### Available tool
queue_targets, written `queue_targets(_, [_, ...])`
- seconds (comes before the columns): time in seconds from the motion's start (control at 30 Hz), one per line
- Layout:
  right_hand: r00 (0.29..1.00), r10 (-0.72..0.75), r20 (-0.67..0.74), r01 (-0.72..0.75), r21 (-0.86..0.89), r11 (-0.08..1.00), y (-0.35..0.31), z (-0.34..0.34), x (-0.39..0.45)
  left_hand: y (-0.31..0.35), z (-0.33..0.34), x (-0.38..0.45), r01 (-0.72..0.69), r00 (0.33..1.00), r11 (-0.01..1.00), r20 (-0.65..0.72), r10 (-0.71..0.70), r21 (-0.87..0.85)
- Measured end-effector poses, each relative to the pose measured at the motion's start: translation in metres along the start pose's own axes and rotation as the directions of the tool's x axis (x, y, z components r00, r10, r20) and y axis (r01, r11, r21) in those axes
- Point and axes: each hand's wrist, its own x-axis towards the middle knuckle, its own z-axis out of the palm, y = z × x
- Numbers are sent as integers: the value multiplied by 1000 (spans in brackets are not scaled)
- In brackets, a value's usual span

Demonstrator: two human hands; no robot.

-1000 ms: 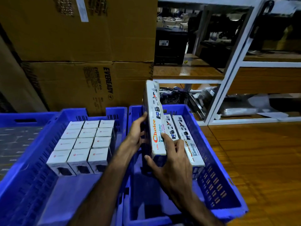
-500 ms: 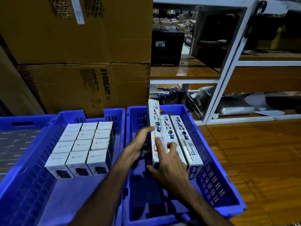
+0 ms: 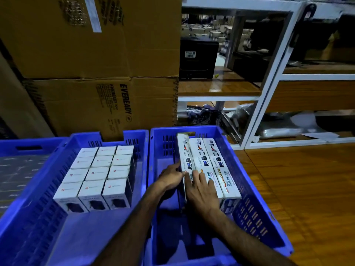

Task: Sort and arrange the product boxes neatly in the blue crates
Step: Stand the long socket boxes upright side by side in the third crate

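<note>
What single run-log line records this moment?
step: seating third long box | left hand: holds its side | right hand: rests flat on top | crate: right

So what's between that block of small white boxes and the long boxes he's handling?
In the head view, two touching blue crate walls, bare crate floor, and his left hand separate the small white boxes from the long boxes.
</note>
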Motion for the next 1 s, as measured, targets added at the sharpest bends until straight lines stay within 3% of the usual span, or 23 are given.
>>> queue_targets(0.13, [992,-93,84,97,-46,994,-1,10,8,-8,3,7,34,999,996,7,-35,84])
queue_targets(0.37, [968,-236,86,245,-121,962,-1,18,12,-13,4,12,59,998,993,-23,-57,106])
queue_targets(0.7, [956,-196,217,231,-149,962,-22,25,28,-5,6,12,139,990,977,-32,-136,160])
queue_targets(0.77, [965,-206,164,233,-167,958,-28,21,28,-5,4,11,158,987,977,-11,-158,140])
queue_targets(1.0, [958,-174,227,220,-199,955,-30,24,21,-1,-1,3,210,975,977,68,-211,26])
